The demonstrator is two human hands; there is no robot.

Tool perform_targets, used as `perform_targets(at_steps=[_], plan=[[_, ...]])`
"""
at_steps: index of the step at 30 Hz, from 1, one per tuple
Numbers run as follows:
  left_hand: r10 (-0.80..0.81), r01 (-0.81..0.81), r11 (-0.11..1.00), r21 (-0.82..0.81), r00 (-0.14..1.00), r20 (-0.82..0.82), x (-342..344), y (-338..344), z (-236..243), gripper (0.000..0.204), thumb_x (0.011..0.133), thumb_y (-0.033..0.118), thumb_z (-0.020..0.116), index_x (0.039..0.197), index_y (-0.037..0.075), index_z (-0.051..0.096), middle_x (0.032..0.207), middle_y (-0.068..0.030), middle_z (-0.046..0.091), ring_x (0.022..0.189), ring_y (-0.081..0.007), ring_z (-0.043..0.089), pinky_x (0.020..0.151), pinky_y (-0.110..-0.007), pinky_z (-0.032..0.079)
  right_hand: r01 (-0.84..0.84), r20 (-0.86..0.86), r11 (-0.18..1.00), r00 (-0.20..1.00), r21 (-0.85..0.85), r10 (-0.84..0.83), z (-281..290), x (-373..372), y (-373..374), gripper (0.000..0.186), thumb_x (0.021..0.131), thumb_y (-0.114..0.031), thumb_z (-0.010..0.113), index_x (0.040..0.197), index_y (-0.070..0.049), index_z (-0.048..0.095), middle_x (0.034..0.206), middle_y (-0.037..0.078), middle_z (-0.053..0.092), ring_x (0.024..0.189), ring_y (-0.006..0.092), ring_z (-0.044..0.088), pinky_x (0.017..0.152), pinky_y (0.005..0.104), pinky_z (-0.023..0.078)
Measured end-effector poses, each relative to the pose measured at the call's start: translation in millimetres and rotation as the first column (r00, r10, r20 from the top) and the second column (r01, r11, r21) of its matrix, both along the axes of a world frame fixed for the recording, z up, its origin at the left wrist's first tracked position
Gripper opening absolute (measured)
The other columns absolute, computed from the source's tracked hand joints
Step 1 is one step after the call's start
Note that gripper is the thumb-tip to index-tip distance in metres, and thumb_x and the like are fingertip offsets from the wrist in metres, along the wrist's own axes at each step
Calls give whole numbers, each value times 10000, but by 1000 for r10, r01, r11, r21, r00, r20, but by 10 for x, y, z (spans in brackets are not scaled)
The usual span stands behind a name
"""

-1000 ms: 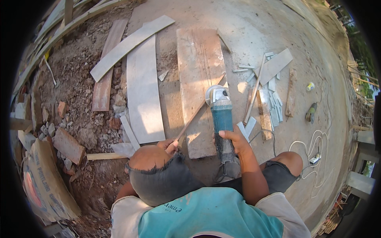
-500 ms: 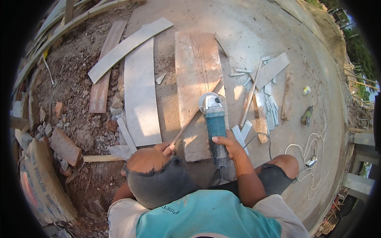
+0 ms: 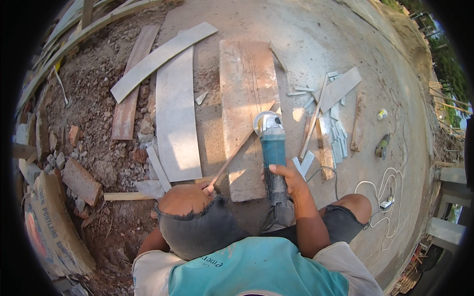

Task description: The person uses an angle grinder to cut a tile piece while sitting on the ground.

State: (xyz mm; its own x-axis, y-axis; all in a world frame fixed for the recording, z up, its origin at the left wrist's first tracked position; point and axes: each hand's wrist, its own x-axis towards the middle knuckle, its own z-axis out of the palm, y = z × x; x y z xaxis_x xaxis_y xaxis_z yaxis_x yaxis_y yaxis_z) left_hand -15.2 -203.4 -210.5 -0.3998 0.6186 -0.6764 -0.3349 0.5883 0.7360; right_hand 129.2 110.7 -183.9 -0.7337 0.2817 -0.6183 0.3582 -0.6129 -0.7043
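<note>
My right hand [image 3: 289, 178] is wrapped round the body of a teal angle grinder [image 3: 273, 150], its silver guard and disc pointing away from me. The disc end is over a thin reddish-brown strip [image 3: 236, 154] that lies slantwise across a long, dusty plank [image 3: 247, 69] marked with several lengthwise scored lines. Mostly hidden behind my left knee, my left hand [image 3: 209, 188] pinches the strip's near end. Whether the disc touches the strip, I cannot tell.
Long pale tile pieces [image 3: 177, 118] lie to the left, beside rubble and a cement sack [image 3: 57, 227]. Cut tile strips [image 3: 337, 138] are piled at the right. Farther right are a second grinder [image 3: 382, 146] and a white extension cord [image 3: 395, 187] with a socket block.
The angle grinder in my right hand has shifted slightly to the right and towards the strip's far end. My left hand shows less behind the knee, still on the strip.
</note>
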Motion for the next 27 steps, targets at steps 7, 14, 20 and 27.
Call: perform_targets(at_steps=[7, 14, 20, 27], plan=[[2, -2, 1000, 1, 1000, -11, 10, 22, 176, 436, 980, 400, 571, 1232, 50, 634, 802, -8, 628, 693, -100, 533, 630, -263, 426, 3, -38, 1000, 999, -3, -3, -56, 0, 55, 474, 744, -224, 737, 1084, 67, 580, 899, 171, 681, 747, 234, 702, 647, 347, 585], [-1, 1, 1000, 11, 1000, -17, -36, 101, 221, 434, 981, 403, 567, 1230, 55, 636, 803, -12, 632, 691, -107, 536, 636, -267, 429, 22, -32, 1000, 999, -1, -22, -79, 1, 114, 457, 771, -193, 720, 1113, 65, 562, 910, 184, 686, 741, 244, 705, 637, 356, 587], [11, -10, 1000, 17, 1000, -12, -73, 113, 212, 431, 981, 405, 565, 1228, 59, 638, 804, -15, 635, 690, -112, 539, 641, -271, 431, 50, -40, 999, 998, 8, -50, -63, -38, 163, 395, 767, -246, 739, 1016, 35, 618, 855, 139, 684, 738, 213, 682, 657, 331, 552], [22, -21, 999, 33, 1000, -17, -82, 127, 218, 428, 982, 408, 561, 1225, 64, 640, 805, -18, 639, 688, -119, 543, 646, -276, 435, 74, -101, 997, 992, -17, -75, -13, -65, 218, 399, 776, -229, 728, 1045, 37, 602, 871, 156, 683, 746, 222, 688, 653, 346, 569]])
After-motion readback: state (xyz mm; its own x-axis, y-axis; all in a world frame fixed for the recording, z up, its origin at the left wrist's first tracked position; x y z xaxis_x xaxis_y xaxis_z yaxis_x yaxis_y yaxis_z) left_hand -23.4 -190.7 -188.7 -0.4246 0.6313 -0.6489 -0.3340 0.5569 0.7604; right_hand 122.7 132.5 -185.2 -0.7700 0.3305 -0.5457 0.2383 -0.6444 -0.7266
